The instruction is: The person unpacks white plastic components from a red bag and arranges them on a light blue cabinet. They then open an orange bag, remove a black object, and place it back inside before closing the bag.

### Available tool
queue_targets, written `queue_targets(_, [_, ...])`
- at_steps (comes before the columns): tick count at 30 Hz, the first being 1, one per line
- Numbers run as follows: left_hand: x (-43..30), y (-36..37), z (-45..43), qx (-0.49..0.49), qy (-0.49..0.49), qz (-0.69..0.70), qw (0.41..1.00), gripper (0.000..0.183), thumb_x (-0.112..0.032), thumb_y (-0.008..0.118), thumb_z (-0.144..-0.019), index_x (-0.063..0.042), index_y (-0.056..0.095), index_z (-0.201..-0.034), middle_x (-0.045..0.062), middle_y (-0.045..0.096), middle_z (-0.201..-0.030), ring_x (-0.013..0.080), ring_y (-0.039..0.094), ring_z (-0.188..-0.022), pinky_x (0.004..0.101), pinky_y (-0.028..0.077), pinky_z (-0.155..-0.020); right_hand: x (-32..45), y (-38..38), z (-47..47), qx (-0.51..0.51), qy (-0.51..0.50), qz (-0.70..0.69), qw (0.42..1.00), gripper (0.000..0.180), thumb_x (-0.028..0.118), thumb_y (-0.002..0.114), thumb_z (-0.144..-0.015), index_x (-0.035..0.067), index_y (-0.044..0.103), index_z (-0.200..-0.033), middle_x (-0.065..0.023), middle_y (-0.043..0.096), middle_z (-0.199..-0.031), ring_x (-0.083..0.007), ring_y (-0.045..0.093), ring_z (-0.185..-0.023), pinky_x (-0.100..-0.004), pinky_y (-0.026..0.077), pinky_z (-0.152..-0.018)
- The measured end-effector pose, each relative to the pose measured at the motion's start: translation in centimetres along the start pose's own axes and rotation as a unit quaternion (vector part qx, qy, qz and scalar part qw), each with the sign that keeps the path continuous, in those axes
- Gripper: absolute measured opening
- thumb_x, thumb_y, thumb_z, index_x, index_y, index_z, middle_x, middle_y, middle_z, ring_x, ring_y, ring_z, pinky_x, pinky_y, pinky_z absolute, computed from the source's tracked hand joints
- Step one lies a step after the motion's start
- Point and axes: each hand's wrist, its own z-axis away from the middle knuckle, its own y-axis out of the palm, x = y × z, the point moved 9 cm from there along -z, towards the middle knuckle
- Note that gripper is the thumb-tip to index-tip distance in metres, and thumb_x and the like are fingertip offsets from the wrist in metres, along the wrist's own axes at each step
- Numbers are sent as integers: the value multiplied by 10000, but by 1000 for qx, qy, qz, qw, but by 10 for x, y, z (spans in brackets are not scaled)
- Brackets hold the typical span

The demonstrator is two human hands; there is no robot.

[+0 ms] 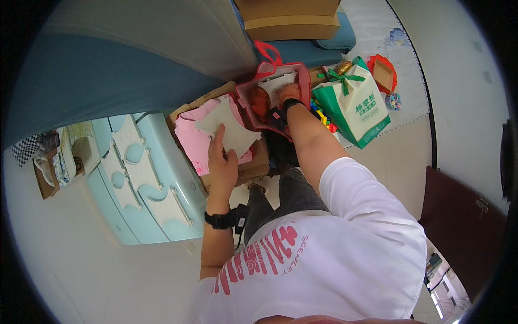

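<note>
My left hand (pixel 223 164) lies against a white plastic panel (pixel 230 129) with curved cut-outs, its index finger and thumb on the upper face. Whether it grips the panel or only rests on it, I cannot tell. Under the panel is pink cloth (pixel 190 133) in an open cardboard box (pixel 255 164). My right hand (pixel 289 92) reaches into a red bag (pixel 247 91) and touches white panels (pixel 275 83) inside. Its fingertips are hidden, so its grip is unclear. A reddish-brown thing (pixel 260 103) shows beside it in the bag.
More white panels (pixel 139 162) lie on a pale blue cabinet (pixel 178 150) at left. To the right stand a green-and-white bag (pixel 352 107), colourful toy bricks (pixel 321 115) and a red tray (pixel 386 73). A cardboard box (pixel 291 26) is at the far side.
</note>
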Motion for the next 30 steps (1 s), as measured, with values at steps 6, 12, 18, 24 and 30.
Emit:
queue_targets(6, [1, 8, 2, 13, 12, -13, 1000, 615, 50, 451, -821, -75, 381, -1419, 196, 509, -1231, 318, 518, -1029, 366, 420, -908, -35, 23, -18, 23, 50, 149, 987, 1010, 491, 827, -610, -6, 323, -1331, -181, 489, -1343, -315, 501, -1225, -410, 440, -1006])
queue_targets(12, [11, 4, 8, -4, 0, -1, 1000, 621, 66, 457, -818, -67, 377, -1419, 199, 506, -1217, 321, 511, -1052, 372, 415, -918, 10, -21, 25, 168, 8, 192, 967, 1112, 548, 812, -599, -22, 283, -1395, -185, 425, -1386, -315, 415, -1293, -405, 387, -1054])
queue_targets(18, [17, 0, 13, -18, 2, -2, 1000, 640, 82, 463, -805, -66, 375, -1422, 185, 521, -1172, 298, 519, -990, 351, 415, -898, -2, -4, 30, 153, -18, 215, 965, 1081, 560, 830, -561, -33, 346, -1324, -212, 412, -1387, -335, 400, -1298, -409, 372, -1065])
queue_targets(24, [29, 0, 21, -35, -20, 19, 999, 644, 92, 461, -796, -59, 383, -1417, 179, 529, -1161, 296, 522, -988, 345, 415, -901, -5, 7, 18, 197, -7, 196, 960, 1234, 705, 749, -564, -58, 272, -1408, -205, 384, -1431, -349, 372, -1333, -421, 365, -1071])
queue_targets(30, [38, -2, 26, -57, -13, 7, 998, 654, 102, 460, -787, -58, 389, -1418, 174, 531, -1179, 283, 508, -1017, 336, 403, -909, -23, 23, -4, 142, 45, 229, 962, 1224, 839, 590, -604, -67, 350, -1392, -209, 385, -1443, -361, 411, -1312, -444, 373, -1049])
